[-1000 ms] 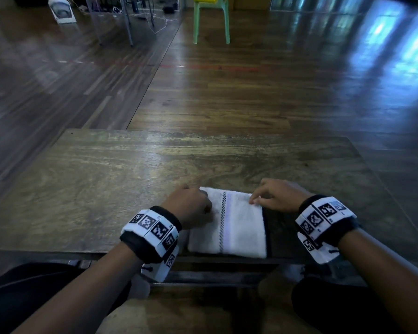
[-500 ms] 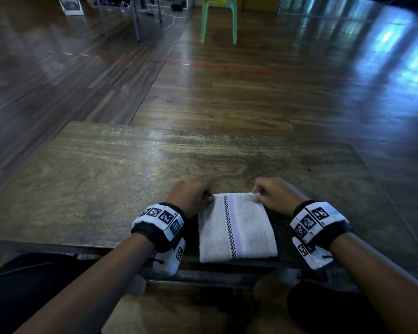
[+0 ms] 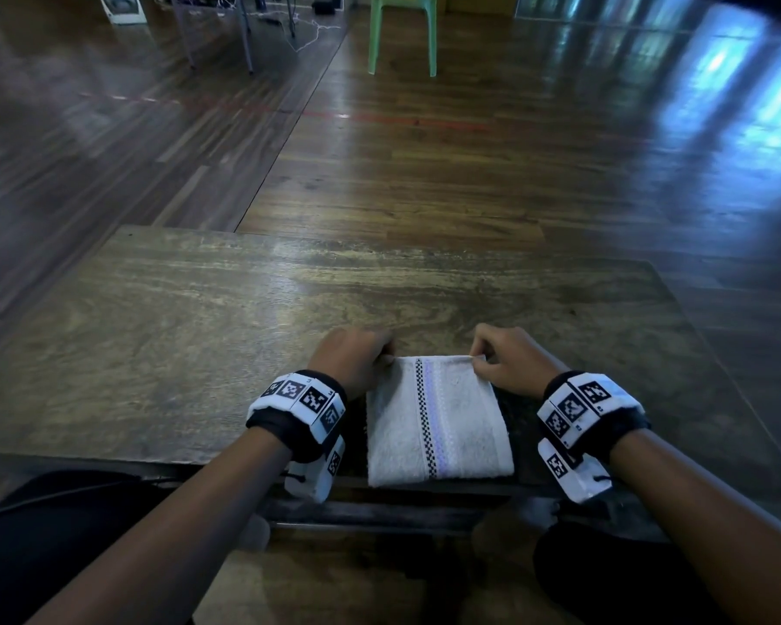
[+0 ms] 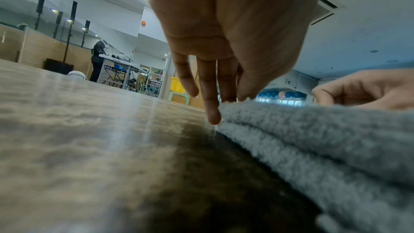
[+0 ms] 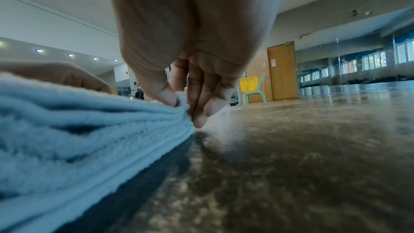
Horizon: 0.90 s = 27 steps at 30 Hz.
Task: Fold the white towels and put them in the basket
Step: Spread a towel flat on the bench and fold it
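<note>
At the near edge of the brown wooden table (image 3: 163,336) lies the folded white terry towel with a checked black stripe (image 3: 438,426), its near fold almost flush with the table's edge. Both hands sit at its far end. The left hand (image 3: 355,360) is at the far left corner, thumb and fingertips (image 4: 213,116) closed on the top layers there. The right hand (image 3: 510,360) is at the far right corner, and the right wrist view shows thumb and forefinger pinching the upper layers while the lower layers stay flat on the wood.

That split grip looks like the main risk: if only the top layers come up, the stack may fan open and lose its fold. Uneven lifting by the two hands could skew it, and because the towel lies so close to the near edge, a pull toward the body might drag it off.

Far beyond the table, a yellow slotted plastic basket (image 5: 248,83) rests on the seat of a pale green plastic chair (image 3: 402,38), well apart from the towel, so a loosely held towel could sag open on the way.
</note>
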{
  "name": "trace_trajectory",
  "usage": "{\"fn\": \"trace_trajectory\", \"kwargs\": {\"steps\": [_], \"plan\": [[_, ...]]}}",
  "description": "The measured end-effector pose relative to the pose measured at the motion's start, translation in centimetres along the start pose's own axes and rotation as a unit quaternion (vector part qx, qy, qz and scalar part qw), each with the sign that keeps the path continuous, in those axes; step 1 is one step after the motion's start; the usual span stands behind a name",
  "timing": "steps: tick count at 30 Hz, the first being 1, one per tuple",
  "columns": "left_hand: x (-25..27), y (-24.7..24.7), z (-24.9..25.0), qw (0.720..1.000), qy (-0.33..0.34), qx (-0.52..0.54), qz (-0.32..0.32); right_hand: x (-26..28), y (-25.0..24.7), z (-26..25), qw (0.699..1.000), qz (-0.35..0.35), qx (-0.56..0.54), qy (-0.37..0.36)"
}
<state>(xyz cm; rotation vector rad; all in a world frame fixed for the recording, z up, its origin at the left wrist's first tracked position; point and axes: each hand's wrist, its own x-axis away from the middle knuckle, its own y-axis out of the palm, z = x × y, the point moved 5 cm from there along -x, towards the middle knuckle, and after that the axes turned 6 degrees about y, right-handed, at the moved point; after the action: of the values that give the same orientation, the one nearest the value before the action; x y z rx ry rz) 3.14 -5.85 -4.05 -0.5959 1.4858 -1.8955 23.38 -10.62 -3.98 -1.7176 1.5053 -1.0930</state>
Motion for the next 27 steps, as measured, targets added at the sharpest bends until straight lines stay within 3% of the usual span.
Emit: {"fn": "trace_trajectory", "kwargs": {"steps": [11, 15, 19, 22, 24, 27], "plan": [[-1.2, 1.0, 0.0, 0.998, -0.048, -0.029, -0.023, -0.2, 0.1, 0.0, 1.0, 0.014, 0.007, 0.001], [-0.8, 0.8, 0.3, 0.998, -0.059, -0.037, 0.002, 0.5, 0.4, -0.7, 0.988, 0.072, 0.127, -0.041], [0.5, 0.2, 1.6, 0.996, -0.04, -0.064, 0.056, 2.1, 1.0, -2.4, 0.944, 0.147, 0.282, -0.086], [2.0, 0.0, 3.7, 0.996, 0.01, -0.038, 0.075, 3.2, 2.3, -2.7, 0.942, 0.084, 0.323, -0.036], [3.0, 0.5, 5.3, 0.998, 0.03, -0.033, 0.044, 4.0, 3.0, -2.7, 0.95, 0.058, 0.307, -0.002], [4.2, 2.2, 6.2, 0.999, 0.007, -0.025, -0.02, 5.0, 3.9, -2.5, 0.963, 0.046, 0.263, 0.035]]}}
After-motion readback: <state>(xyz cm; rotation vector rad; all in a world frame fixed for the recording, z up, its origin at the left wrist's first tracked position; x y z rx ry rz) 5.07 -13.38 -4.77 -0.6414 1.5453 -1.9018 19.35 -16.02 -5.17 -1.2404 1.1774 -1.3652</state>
